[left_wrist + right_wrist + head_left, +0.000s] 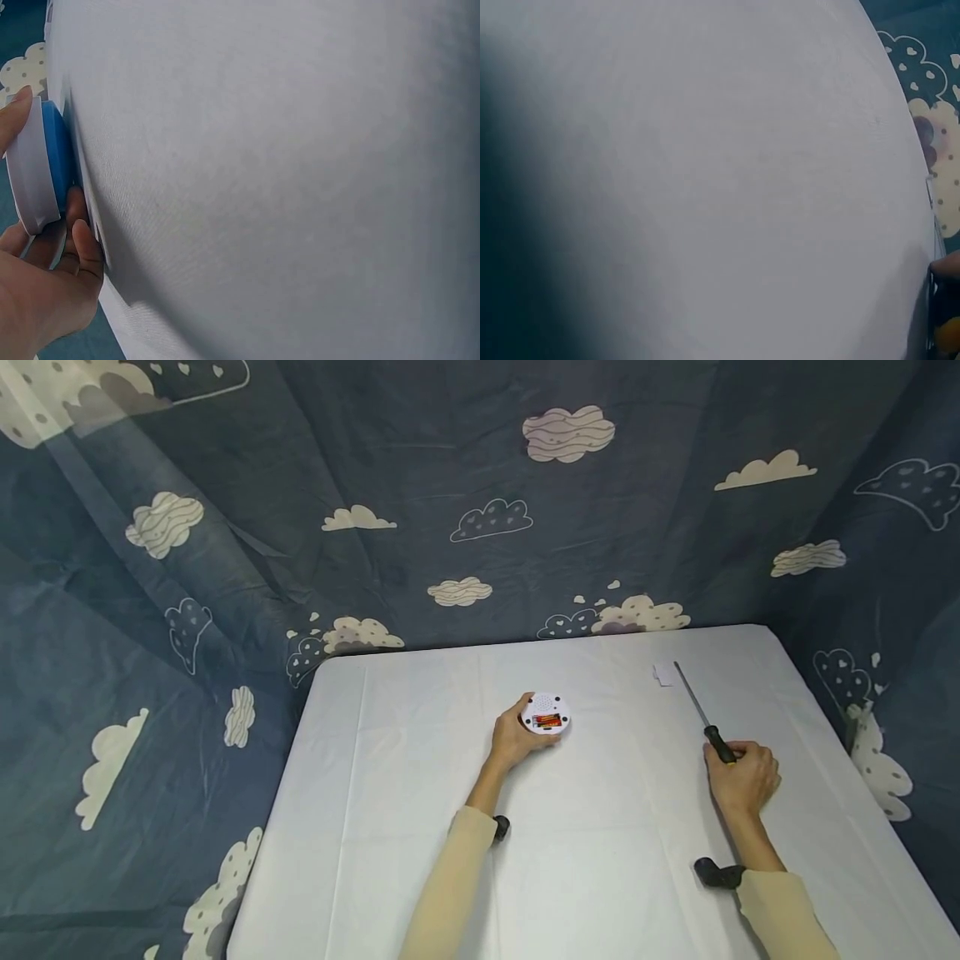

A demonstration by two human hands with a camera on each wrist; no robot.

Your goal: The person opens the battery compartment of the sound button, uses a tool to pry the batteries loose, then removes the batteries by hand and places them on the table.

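Note:
Near the middle of the table, my left hand (513, 741) grips a small round white device (544, 702) by its left edge, thumb on top and fingers below. Its underside faces up, showing speaker holes, dark feet and an uncovered compartment with red batteries (547, 721). The left wrist view shows the device's white shell (31, 169) with a blue part (58, 154) toward the table. Over on the right, my right hand (744, 781) holds a screwdriver (718, 743) by its black handle, the long shaft pointing to the back. Only a fingertip (949, 265) and an orange-yellow spot of the handle show in the right wrist view.
A small white piece (663, 675) lies on the table just left of the screwdriver's tip. White cloth covers the table (412, 760). Dark blue curtains (420, 460) with cloud prints hang behind it and at both sides. A black wrist camera (718, 873) sits on the right forearm.

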